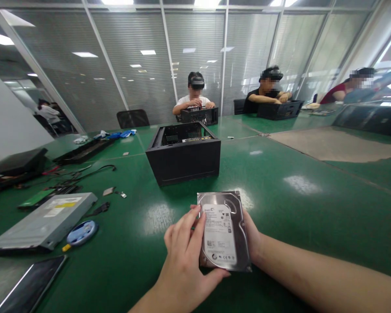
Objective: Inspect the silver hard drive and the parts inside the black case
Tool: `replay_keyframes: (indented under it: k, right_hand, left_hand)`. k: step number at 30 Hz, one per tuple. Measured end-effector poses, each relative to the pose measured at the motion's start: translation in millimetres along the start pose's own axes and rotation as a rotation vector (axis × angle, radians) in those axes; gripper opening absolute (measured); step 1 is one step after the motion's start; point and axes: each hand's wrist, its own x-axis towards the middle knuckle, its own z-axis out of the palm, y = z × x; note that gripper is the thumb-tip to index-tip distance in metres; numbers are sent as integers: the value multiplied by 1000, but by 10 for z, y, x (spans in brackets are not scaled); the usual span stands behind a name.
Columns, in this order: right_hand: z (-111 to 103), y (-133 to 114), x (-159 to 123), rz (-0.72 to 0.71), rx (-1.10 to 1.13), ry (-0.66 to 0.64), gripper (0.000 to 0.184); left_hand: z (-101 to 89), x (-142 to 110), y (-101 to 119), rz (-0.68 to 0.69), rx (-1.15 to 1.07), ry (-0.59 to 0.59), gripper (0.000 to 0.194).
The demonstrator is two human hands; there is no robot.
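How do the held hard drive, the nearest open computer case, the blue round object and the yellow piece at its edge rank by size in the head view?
1. Computer case and hard drive: too alike to rank, the drive being nearer the camera
2. Blue round object
3. Yellow piece

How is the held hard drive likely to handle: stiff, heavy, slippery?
The hard drive should be stiff, since its metal casing shows no bend. It is probably heavy for its size, given that metal build. The bare metal looks glossy, so it might slip.
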Motion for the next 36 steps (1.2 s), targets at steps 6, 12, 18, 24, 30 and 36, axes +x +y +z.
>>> replay_keyframes:
  k: [6,12,18,24,30,36]
  right_hand:
    - [84,-18,10,-12,-4,-22,79]
    - [163,-39,2,-16,26,-53,77]
    - [36,-2,24,-8,65,-63,78]
    - [8,0,18,-33,87,-18,73]
    - [-56,8,33,-29,65,60,61]
    - [10,-51,113,-255,-79,349,47]
  left_hand:
    - [3,17,-1,28,35,18,107]
    - [-3,15,-5,47,54,28,100]
    - [37,4,-32,8,48,4,111]
    - [63,-7,-58,-42,57,-37,124]
    - [96,-39,-122,37,38,-14,114]
    - [61,-43,-150,55,-396,-182,87]
